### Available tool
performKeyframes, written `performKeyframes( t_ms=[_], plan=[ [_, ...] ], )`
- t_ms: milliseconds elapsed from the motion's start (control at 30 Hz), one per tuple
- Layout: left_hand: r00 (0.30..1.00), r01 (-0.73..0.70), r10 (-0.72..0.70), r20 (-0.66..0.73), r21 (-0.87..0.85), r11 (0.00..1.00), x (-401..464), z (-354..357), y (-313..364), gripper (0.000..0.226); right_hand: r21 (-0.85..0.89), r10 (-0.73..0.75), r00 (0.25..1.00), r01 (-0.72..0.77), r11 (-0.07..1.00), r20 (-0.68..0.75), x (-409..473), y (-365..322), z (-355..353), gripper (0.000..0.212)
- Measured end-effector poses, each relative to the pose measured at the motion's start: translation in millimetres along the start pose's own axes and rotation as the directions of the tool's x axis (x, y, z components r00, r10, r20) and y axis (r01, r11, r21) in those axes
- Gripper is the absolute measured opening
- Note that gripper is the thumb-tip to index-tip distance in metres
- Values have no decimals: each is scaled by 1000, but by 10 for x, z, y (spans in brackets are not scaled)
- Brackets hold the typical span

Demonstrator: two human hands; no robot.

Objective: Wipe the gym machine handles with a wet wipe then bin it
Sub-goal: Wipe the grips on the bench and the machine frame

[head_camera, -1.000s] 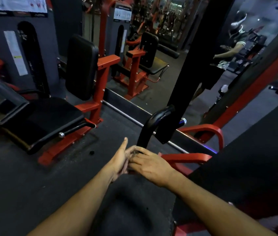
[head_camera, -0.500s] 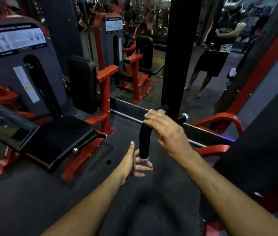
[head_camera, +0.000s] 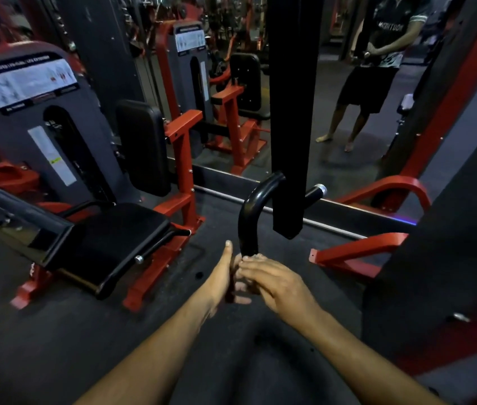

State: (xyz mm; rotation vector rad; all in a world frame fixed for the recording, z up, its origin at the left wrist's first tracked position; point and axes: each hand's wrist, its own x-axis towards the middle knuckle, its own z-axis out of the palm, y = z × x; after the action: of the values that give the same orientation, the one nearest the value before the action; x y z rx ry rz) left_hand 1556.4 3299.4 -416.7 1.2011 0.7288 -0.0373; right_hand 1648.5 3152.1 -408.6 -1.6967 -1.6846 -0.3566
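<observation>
Nearest, the left hand (head_camera: pixel 225 276) and right hand (head_camera: pixel 275 280) meet at the lower end of the curved black padded handle (head_camera: pixel 250 217); their grip I cannot tell, and no wipe shows. Dark rubber floor (head_camera: pixel 56 331) spreads below. Beyond stand a red-framed machine with black seat (head_camera: pixel 120 232) and a wall mirror (head_camera: pixel 333 112).
</observation>
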Motion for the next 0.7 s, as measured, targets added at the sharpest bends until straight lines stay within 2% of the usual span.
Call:
performKeyframes(
  t_ms=[33,67,100,133,167,200,233,267,300,400,533,600,700],
  plan=[
    [1000,1,-1,-18,19,1000,7,-1,1,89,78,100,988,-91,993,-114,45,-80,-42,38],
    [999,8,-6,-32,47,999,22,-1,-5,88,164,235,945,-200,966,-228,112,-153,-107,40],
    [999,15,-12,-44,73,997,34,0,-12,88,271,397,854,-316,909,-336,223,-195,-185,41],
    [999,23,-18,-51,94,995,42,6,-15,88,397,563,713,-414,819,-418,383,-197,-284,40],
    [998,32,-25,-59,110,993,41,20,-21,86,552,715,535,-463,694,-450,556,-162,-381,36],
    [997,40,-32,-68,119,992,46,34,-32,83,712,833,371,-440,546,-410,723,-124,-464,31],
    [997,45,-36,-73,127,991,34,56,-42,81,826,904,262,-377,418,-338,838,-92,-501,27],
    [997,45,-36,-69,134,990,21,82,-42,79,880,937,210,-332,338,-280,918,-86,-505,24],
    [997,44,-36,-63,134,990,9,101,-45,80,895,948,204,-327,303,-246,956,-113,-487,21],
    [999,38,-33,-42,127,991,-8,135,-62,97,873,929,314,-377,310,-194,934,-244,-357,20],
    [998,37,-30,-54,136,990,-21,158,-90,95,911,933,331,-326,251,-138,965,-262,-244,23],
    [997,29,-21,-68,129,991,-31,177,-96,91,865,906,398,-394,311,-145,873,-270,-199,23],
    [989,-23,50,-139,188,982,-48,181,-107,78,678,826,545,-555,483,-143,580,-158,-144,29]
  ],
)
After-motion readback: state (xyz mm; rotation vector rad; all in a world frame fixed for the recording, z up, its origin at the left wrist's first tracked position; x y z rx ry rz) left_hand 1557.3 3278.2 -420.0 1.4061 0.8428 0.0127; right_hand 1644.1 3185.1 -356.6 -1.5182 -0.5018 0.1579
